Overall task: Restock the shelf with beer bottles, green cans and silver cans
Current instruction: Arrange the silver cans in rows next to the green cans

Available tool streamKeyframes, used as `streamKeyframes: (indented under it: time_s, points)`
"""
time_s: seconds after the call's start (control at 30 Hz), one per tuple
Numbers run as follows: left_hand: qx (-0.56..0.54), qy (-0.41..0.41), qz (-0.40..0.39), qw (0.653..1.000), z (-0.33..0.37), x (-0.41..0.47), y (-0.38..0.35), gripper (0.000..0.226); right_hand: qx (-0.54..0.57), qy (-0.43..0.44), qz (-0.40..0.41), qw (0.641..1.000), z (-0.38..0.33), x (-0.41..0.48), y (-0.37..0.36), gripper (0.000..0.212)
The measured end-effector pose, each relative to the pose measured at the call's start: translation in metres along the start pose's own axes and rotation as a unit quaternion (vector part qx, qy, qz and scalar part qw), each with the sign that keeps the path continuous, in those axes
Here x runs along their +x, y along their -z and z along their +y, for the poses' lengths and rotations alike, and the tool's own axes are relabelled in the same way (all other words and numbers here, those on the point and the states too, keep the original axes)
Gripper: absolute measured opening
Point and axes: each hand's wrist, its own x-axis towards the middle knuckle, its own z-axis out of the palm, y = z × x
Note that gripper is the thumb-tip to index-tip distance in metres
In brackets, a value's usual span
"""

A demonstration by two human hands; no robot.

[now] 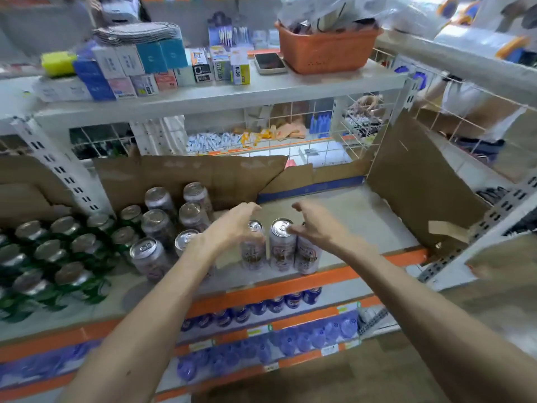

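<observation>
Three silver cans (282,245) stand side by side near the front edge of the middle shelf (363,225). My left hand (232,225) hovers over the leftmost of them, fingers spread and curved, partly hiding its top. Over the rightmost can my right hand (312,225) is held with bent fingers, its fingertips touching the rim of the middle can. Neither hand grips a can. More silver cans (158,225) are grouped to the left. Green cans (64,257) fill the shelf's left end.
Cardboard sheets (418,181) line the back and right side of the shelf. An upper shelf holds small boxes (130,68) and an orange basket (328,50). Blue cans and bottles (290,341) sit on the lower shelves. Another person's hand (369,104) shows behind the wire grid.
</observation>
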Motion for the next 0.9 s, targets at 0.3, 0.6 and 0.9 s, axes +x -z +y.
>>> streamKeyframes:
  time_s: [0.3,0.6,0.9]
  points:
    - [0.064,0.060,-0.011,0.996,-0.016,0.005,-0.014,0.072,-0.076,0.089,-0.090,0.989,0.006,0.028,-0.015,0.052]
    - [0.054,0.036,-0.050,0.997,-0.036,0.025,0.009,0.058,-0.101,0.086,-0.141,0.981,0.013,0.069,-0.012,0.043]
    - [0.043,0.056,0.024,0.997,-0.057,0.080,0.073,0.067,-0.109,0.064,-0.050,0.991,-0.008,0.136,0.018,0.040]
